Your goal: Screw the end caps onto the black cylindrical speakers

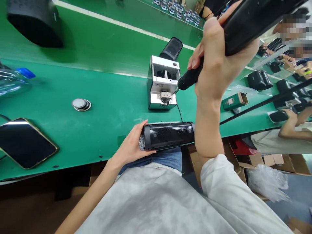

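Note:
My left hand (131,146) grips the left end of a black cylindrical speaker (168,135) that lies along the near edge of the green table, over my lap. My right hand (216,61) is wrapped round a black electric screwdriver (234,29), held high and tilted. The screwdriver's bit tip (170,95) reaches down to the outlet of a small white screw feeder box (162,83) standing behind the speaker.
A phone (24,143) lies at the near left, and a round metal disc (81,104) sits mid-table on the green table (107,97). A plastic bottle (13,81) lies far left. More black speakers (259,80) and another person's arm (292,126) are at the right. Cardboard boxes stand below.

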`<state>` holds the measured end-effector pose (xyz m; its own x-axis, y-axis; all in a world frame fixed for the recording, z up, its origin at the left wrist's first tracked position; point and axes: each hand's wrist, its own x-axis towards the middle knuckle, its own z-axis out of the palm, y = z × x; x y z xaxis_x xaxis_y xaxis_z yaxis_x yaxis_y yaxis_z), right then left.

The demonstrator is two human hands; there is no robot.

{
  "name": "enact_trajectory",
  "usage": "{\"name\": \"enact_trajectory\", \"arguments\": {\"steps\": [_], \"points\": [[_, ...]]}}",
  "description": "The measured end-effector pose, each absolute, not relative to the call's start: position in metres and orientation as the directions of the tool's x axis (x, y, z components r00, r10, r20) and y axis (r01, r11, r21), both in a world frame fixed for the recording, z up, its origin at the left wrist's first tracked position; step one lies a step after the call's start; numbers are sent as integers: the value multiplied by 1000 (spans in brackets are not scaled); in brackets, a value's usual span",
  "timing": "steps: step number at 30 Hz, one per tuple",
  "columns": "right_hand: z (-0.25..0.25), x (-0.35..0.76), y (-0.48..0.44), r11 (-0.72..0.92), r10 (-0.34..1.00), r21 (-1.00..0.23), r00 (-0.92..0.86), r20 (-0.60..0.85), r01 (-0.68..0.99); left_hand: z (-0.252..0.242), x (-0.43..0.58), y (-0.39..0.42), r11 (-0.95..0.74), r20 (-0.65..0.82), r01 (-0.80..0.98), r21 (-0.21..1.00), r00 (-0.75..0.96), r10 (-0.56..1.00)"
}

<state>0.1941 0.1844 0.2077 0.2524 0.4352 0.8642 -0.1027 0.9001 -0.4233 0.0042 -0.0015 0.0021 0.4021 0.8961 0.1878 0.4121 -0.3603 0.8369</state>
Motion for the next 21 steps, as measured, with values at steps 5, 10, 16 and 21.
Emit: {"name": "enact_trajectory", "arguments": {"steps": [5,10,16,21], "points": [[206,191,184,872,489,-475,170,856,-117,0,5,-1,-382,216,419,824,391,895],[201,190,195,912,381,-409,311,870,26,-1,5,0,-405,247,404,820,388,888],[197,189,198,913,377,-403,237,895,68,-2,5,0,-410,250,408,816,389,886],[202,185,189,931,322,-363,364,874,48,-1,5,0,-419,258,406,812,393,882]]}}
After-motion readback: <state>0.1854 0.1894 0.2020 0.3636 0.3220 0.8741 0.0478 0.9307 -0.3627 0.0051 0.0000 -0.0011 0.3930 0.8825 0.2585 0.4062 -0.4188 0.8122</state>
